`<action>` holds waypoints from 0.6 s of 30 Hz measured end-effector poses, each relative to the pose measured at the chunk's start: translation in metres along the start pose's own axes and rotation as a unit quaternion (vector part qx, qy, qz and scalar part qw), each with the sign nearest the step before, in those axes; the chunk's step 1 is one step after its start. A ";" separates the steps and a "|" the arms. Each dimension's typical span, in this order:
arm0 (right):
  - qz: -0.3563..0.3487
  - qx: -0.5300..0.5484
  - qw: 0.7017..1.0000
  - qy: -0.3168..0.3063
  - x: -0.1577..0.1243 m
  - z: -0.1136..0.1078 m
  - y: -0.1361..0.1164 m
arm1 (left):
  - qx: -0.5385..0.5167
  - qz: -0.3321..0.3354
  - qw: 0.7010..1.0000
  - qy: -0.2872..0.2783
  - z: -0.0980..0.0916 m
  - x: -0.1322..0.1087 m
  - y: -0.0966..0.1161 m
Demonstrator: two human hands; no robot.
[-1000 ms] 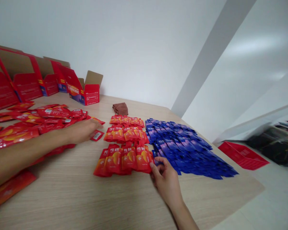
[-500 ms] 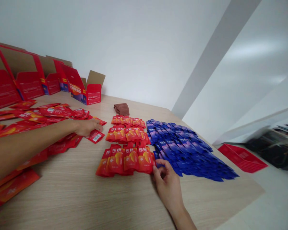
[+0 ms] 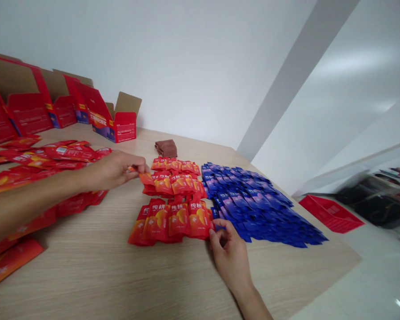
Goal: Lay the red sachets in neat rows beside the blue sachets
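My left hand (image 3: pixel 126 168) is closed in a pinch on a red-orange pouch (image 3: pixel 147 178), held just over the left end of the middle row. Three rows of overlapping red pouches lie on the table; the front row (image 3: pixel 179 220) shows orange fruit prints and white lettering. At that row's right end, my right hand (image 3: pixel 229 246) is closed, thumb and fingertips on the edge of the last red pouch (image 3: pixel 200 220). Just beyond it spreads a large array of blue pouches (image 3: pixel 253 204). Under and beyond my left forearm lies a loose pile of red pouches (image 3: pixel 70 153).
Open red cartons (image 3: pixel 30 111) stand along the wall at the back left, with one carton (image 3: pixel 125 126) at their right end. A folded brown cloth (image 3: pixel 166 148) lies behind the red rows. A red crate (image 3: pixel 331 213) sits off the table's right edge.
My left hand has lifted a red pouch from the loose pile and carried it right, to the middle row. My right hand stays at the front row's right end. The view has shifted slightly.
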State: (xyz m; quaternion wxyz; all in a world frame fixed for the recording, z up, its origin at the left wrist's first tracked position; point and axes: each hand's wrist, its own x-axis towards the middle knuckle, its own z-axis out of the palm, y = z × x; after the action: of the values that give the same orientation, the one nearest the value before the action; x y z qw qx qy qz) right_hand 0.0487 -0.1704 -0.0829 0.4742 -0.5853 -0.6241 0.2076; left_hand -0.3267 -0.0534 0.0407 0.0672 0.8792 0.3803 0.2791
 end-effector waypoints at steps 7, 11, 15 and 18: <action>0.000 0.006 1.000 -0.006 -0.002 0.000 0.001 | -0.207 0.067 0.974 0.057 0.108 -0.001 0.048; 0.005 0.018 1.000 -0.003 -0.001 0.000 0.001 | -0.262 0.034 0.963 0.046 0.140 -0.005 0.051; 0.016 0.034 0.999 0.001 -0.001 0.000 -0.001 | -0.264 0.046 0.963 0.004 0.145 -0.007 0.045; 0.032 0.058 0.998 -0.002 -0.002 0.000 -0.001 | -0.279 0.049 0.959 -0.014 0.143 -0.007 0.047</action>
State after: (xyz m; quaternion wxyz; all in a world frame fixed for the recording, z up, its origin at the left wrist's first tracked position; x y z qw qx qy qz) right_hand 0.0477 -0.1719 -0.0829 0.4992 -0.5760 -0.5930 0.2595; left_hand -0.2235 -0.0784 -0.0662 0.3017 0.8466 0.2428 0.3650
